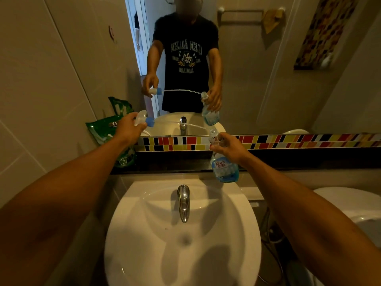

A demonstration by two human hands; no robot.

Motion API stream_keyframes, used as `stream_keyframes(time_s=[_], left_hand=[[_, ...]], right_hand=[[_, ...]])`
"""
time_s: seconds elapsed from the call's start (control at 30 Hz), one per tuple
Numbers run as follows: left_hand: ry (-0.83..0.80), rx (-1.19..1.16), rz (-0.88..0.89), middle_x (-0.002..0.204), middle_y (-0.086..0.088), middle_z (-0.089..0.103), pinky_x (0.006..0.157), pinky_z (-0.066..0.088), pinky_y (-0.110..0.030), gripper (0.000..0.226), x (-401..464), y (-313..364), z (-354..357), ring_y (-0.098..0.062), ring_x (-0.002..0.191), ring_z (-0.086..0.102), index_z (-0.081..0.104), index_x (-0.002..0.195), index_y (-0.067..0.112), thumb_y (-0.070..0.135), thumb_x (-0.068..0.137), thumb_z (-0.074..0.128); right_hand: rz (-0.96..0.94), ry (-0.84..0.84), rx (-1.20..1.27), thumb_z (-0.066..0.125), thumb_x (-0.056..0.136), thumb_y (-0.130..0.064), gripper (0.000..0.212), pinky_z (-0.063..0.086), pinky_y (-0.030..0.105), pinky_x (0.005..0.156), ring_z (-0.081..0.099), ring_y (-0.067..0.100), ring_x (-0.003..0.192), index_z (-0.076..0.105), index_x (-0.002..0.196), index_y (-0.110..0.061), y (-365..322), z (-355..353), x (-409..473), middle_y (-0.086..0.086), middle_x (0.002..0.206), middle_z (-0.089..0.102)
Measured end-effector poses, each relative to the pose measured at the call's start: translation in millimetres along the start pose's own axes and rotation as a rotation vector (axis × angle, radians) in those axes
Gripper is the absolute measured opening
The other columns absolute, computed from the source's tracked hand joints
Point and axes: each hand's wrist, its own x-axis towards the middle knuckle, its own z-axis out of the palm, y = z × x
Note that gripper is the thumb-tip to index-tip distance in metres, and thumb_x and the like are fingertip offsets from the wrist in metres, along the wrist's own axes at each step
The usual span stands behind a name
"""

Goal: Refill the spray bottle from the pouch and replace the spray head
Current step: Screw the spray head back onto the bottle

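Note:
My right hand (228,146) grips the neck of a clear spray bottle (224,168) holding blue liquid low down, held above the dark ledge right of the tap. My left hand (128,129) holds the white spray head (142,117) with its blue collar, off to the left. Its thin clear dip tube (181,123) stretches sideways, with its tip at the bottle's open mouth. A green refill pouch (107,131) leans upright on the ledge against the left wall, just behind my left hand.
A white round basin (144,254) with a chrome tap (183,201) lies below my arms. A mirror (257,79) over a coloured tile strip (288,140) faces me. A toilet (350,203) stands at the right.

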Motion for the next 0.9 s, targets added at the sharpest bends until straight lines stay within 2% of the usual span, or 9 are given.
stream_keyframes(time_s=[0.07, 0.2, 0.3, 0.4, 0.5, 0.57, 0.63, 0.73, 0.9], left_hand=[[-0.015, -0.012, 0.003, 0.132, -0.016, 0.06, 0.09, 0.048, -0.036, 0.049, -1.5, 4.2, -0.8, -0.032, 0.117, 0.059, 0.05, 0.142, 0.01, 0.013, 0.095, 0.065], [-0.066, -0.029, 0.075, 0.133, -0.011, 0.058, 0.098, 0.049, -0.039, 0.053, 2.1, 21.1, -8.1, -0.028, 0.119, 0.057, 0.048, 0.143, 0.014, 0.012, 0.093, 0.067], [-0.13, -0.074, 0.166, 0.135, -0.008, 0.055, 0.099, 0.048, -0.038, 0.061, 4.1, 43.2, -13.6, -0.024, 0.118, 0.054, 0.047, 0.146, 0.016, 0.01, 0.09, 0.071], [-0.225, -0.101, 0.228, 0.136, -0.012, 0.055, 0.103, 0.05, -0.044, 0.064, 6.1, 66.1, -15.0, -0.028, 0.119, 0.056, 0.049, 0.145, 0.028, 0.014, 0.087, 0.075], [-0.297, -0.15, 0.27, 0.133, -0.009, 0.058, 0.103, 0.05, -0.046, 0.065, 2.9, 84.1, -6.6, -0.029, 0.119, 0.059, 0.056, 0.139, 0.034, 0.015, 0.082, 0.08], [-0.321, -0.161, 0.309, 0.126, 0.0, 0.06, 0.097, 0.054, -0.04, 0.064, -1.8, 93.1, 4.2, -0.026, 0.116, 0.059, 0.058, 0.139, 0.03, 0.012, 0.081, 0.081], [-0.347, -0.192, 0.314, 0.114, 0.007, 0.061, 0.082, 0.057, -0.033, 0.063, -7.3, 99.1, 14.0, -0.021, 0.106, 0.061, 0.059, 0.138, 0.026, 0.007, 0.082, 0.08], [-0.402, -0.215, 0.305, 0.115, 0.004, 0.064, 0.071, 0.057, -0.025, 0.061, -13.2, 101.2, 22.3, -0.016, 0.1, 0.063, 0.059, 0.138, 0.024, 0.005, 0.083, 0.078], [-0.434, -0.212, 0.324, 0.133, -0.002, 0.061, 0.075, 0.058, -0.024, 0.061, -15.7, 97.6, 30.7, -0.015, 0.109, 0.063, 0.059, 0.139, 0.025, 0.003, 0.085, 0.076]], right_hand=[[-0.008, -0.003, -0.011, 0.073, 0.095, -0.028, 0.039, 0.049, 0.021, 0.067, 0.067, 0.011, 0.098, 0.057, 0.128, -0.016, -1.7, 0.1, -2.0, 0.0, 0.116, 0.067], [-0.032, -0.038, -0.048, 0.071, 0.097, -0.026, 0.045, 0.046, 0.018, 0.067, 0.06, 0.003, 0.09, 0.054, 0.136, -0.015, -11.2, 1.4, -7.7, -0.003, 0.117, 0.061], [-0.054, -0.063, -0.042, 0.071, 0.097, -0.024, 0.052, 0.047, 0.02, 0.07, 0.058, 0.013, 0.105, 0.049, 0.144, -0.014, -19.7, 3.2, -11.4, -0.002, 0.12, 0.057], [-0.087, -0.095, -0.046, 0.072, 0.096, -0.028, 0.046, 0.051, 0.02, 0.068, 0.062, 0.019, 0.108, 0.053, 0.136, -0.018, -28.6, 7.0, -10.9, 0.001, 0.12, 0.061], [-0.103, -0.098, -0.021, 0.074, 0.094, -0.031, 0.056, 0.051, 0.021, 0.069, 0.061, 0.016, 0.105, 0.05, 0.142, -0.019, -40.5, 11.9, -9.5, -0.001, 0.12, 0.061], [-0.122, -0.099, -0.008, 0.074, 0.093, -0.032, 0.058, 0.052, 0.021, 0.072, 0.062, 0.014, 0.105, 0.049, 0.144, -0.019, -48.7, 14.5, -8.8, -0.001, 0.121, 0.062], [-0.14, -0.101, -0.002, 0.075, 0.092, -0.036, 0.057, 0.055, 0.026, 0.076, 0.065, 0.019, 0.109, 0.051, 0.141, -0.019, -52.9, 17.4, -6.1, 0.002, 0.124, 0.065], [-0.179, -0.088, 0.0, 0.074, 0.093, -0.034, 0.048, 0.057, 0.03, 0.081, 0.066, 0.017, 0.106, 0.055, 0.134, -0.019, -60.9, 20.2, -6.8, 0.001, 0.118, 0.067], [-0.209, -0.085, 0.036, 0.073, 0.095, -0.028, 0.043, 0.053, 0.023, 0.077, 0.063, 0.006, 0.093, 0.055, 0.133, -0.017, -70.6, 22.2, -11.6, -0.007, 0.108, 0.065]])
